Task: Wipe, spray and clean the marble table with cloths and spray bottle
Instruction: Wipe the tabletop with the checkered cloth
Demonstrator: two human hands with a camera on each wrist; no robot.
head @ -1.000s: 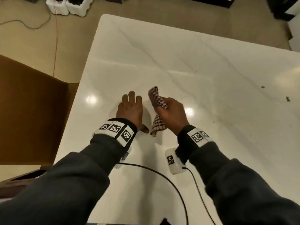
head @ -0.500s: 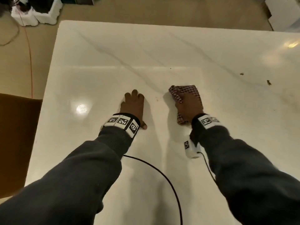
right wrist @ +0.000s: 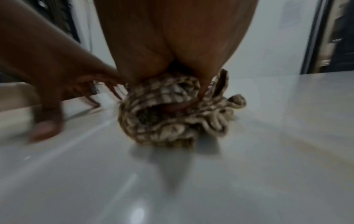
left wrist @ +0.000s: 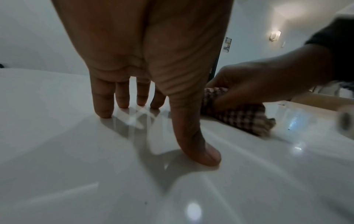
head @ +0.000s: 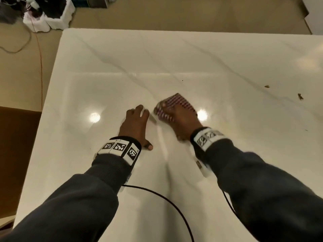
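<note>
The white marble table (head: 209, 63) fills the head view. My left hand (head: 137, 122) rests flat on it, fingers straight and fingertips (left wrist: 104, 112) touching the surface. Just to its right, my right hand (head: 179, 119) grips a bunched red-and-white checked cloth (head: 176, 102) and presses it onto the marble. The left wrist view shows the right hand (left wrist: 258, 84) curled round the cloth (left wrist: 241, 116). In the blurred right wrist view the cloth (right wrist: 168, 112) is crumpled under the palm, with the left hand (right wrist: 47, 78) close by. No spray bottle is in view.
Two small brown crumbs (head: 266, 86) (head: 300, 96) lie on the marble to the far right. A black cable (head: 166, 201) trails across the near part of the table. A brown surface (head: 17, 145) lies beyond the table's left edge. White foam boxes (head: 52, 18) stand on the floor behind.
The right hand set the raised cloth down on the marble, swept it right, and has now slid it back left, close to the left hand. The left hand stays planted.
</note>
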